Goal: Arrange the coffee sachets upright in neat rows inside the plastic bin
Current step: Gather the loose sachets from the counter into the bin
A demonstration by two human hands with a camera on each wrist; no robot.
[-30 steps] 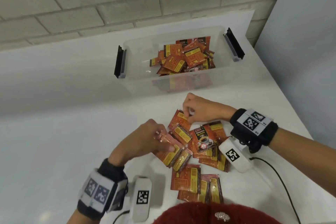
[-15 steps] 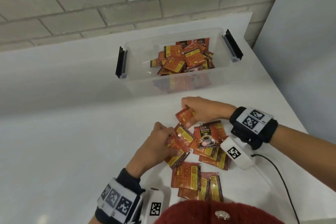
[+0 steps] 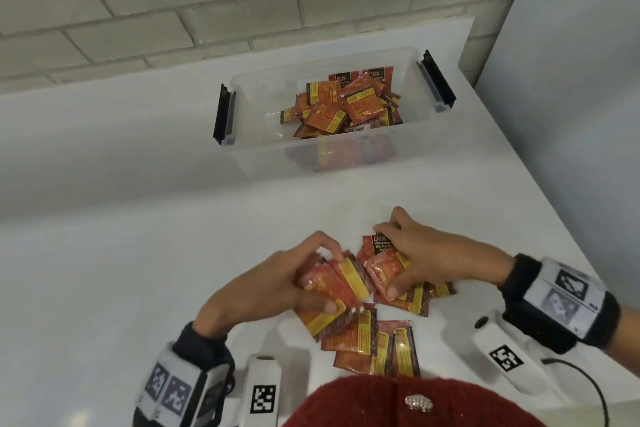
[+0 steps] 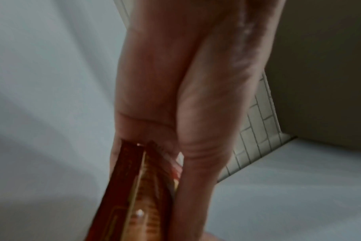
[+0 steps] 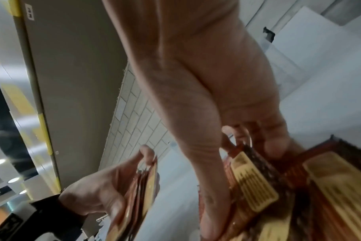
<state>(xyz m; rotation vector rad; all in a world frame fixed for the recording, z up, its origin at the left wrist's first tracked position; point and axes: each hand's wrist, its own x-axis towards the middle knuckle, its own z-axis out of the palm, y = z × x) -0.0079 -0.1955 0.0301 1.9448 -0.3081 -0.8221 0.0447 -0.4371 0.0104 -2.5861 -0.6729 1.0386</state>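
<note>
Gathering step. The left hand [image 3: 273,284] grips a squared stack of sachets [image 3: 341,279] on edge, thumb below and fingers [image 3: 325,246] curled over the top. The right hand [image 3: 420,255] lies on the loose sachets [image 3: 377,343] spread over the worktop [image 3: 104,270], its fingers curled and pinching a few sachets [image 3: 384,263] against the thumb, just beside the stack. The right wrist view shows the stack's edges fanned slightly in the left hand. The plastic bin [image 3: 263,156] stands well apart, toward the wall; the sachets inside it [image 3: 346,104] lie jumbled, none clearly upright. Judged from this, arranging in rows has barely begun. The next move calls for joining the pinched sachets to the stack with edges aligned, then carrying the bundle to the bin and setting it on edge against a wall, so that it does not topple.
</note>
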